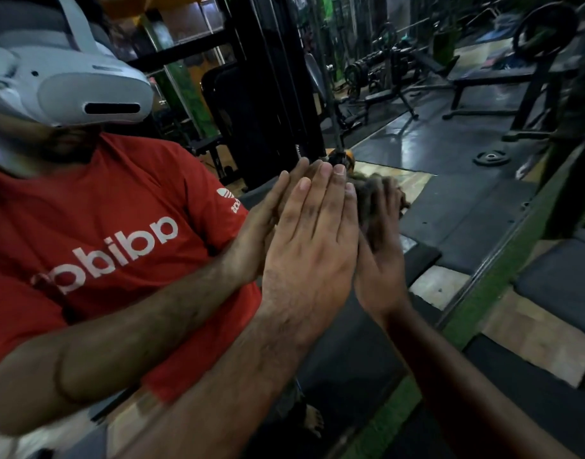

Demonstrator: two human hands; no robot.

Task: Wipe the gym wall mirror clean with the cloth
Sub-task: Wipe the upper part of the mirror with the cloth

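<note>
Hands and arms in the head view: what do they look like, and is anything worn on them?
Both forearms are bare up to the frame edge, with no sleeve, watch or glove visible on the left hand or the right hand. The left forearm is hairy; the right is in shadow. In the mirror, the reflection shows a red short-sleeved T-shirt with white lettering and a white sleeve logo.

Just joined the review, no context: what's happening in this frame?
A person is cleaning a gym wall mirror, seen from their head camera. The left hand lies flat against the glass with straight fingers, apparently as a brace, and meets its own reflection. The right hand presses a dark cloth against the mirror just beside it. That area is motion-blurred, so a wipe seems to be under way. The person's reflection, in a red shirt and white headset, fills the left of the glass.
</note>
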